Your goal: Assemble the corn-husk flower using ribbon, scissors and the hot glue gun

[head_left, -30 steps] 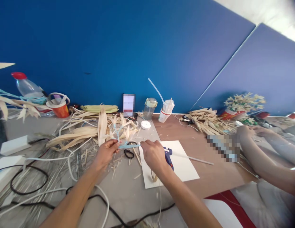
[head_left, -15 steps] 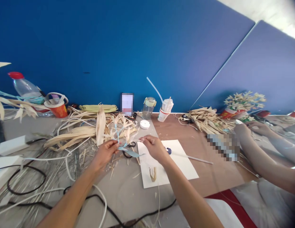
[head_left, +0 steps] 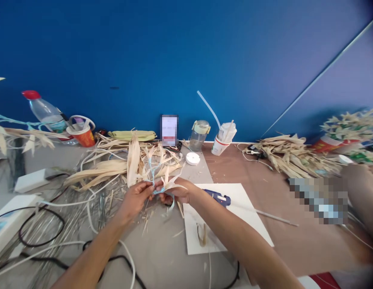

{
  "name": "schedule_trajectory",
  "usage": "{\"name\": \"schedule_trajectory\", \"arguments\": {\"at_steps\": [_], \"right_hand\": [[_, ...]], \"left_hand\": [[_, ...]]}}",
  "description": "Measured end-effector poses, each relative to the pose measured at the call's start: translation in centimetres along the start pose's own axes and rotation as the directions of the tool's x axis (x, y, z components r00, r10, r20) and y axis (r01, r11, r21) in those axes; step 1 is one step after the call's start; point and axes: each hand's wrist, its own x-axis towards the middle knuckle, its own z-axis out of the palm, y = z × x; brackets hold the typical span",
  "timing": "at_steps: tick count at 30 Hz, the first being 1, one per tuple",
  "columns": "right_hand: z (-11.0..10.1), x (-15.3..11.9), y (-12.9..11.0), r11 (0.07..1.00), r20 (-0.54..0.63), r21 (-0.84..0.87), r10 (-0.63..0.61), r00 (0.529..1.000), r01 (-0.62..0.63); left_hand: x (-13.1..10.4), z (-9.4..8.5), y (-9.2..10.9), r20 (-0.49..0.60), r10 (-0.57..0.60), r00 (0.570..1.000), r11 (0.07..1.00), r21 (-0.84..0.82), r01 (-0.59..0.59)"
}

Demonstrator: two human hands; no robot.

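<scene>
My left hand (head_left: 137,198) pinches the stem of a small flower sprig (head_left: 153,172) wrapped in light blue tape, with pale husk petals at its top. Close against it, my right hand (head_left: 176,192) has its fingers closed on the same blue-taped stem, partly hidden behind a pale husk flower (head_left: 168,182). A loose blue tape end hangs below the fingers. To the right, a blue glue gun (head_left: 218,197) lies on a white sheet (head_left: 240,233), partly behind my right forearm.
Dried husks (head_left: 96,172) are heaped behind my hands. A phone (head_left: 169,130), clear jar (head_left: 199,136) and paper cup (head_left: 219,145) stand by the blue wall. Cables and thin wires cover the left side. Another person's hand (head_left: 359,180) is at the far right.
My right hand has moved left to meet my left hand at the stem. The pale husk flower now shows beside its fingers. The view has shifted, and more of the glue gun shows.
</scene>
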Motion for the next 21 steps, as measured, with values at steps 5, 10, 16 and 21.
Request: {"name": "schedule_trajectory", "arguments": {"at_steps": [5,10,16,21], "right_hand": [[0.7,0.3,0.5,0.972,-0.231,-0.153,-0.209,0.950,0.177],[2.0,-0.4,0.6,0.967,-0.325,-0.182,-0.232,0.917,0.180],[3.7,-1.0,0.8,0.977,-0.340,0.093,-0.152,0.928,0.194],[4.0,-1.2,1.5,0.960,-0.388,0.162,-0.151,0.909,0.228]], "left_hand": [[0.1,-0.3,-0.3,-0.069,-0.008,0.998,0.998,0.065,0.013],[0.2,-0.4,-0.6,-0.142,-0.030,0.989,0.999,0.033,0.035],[0.2,-0.3,-0.9,-0.097,0.009,0.995,0.998,0.059,-0.004],[0.0,-0.2,-0.5,-0.110,0.065,0.992,0.994,0.089,-0.055]]}}
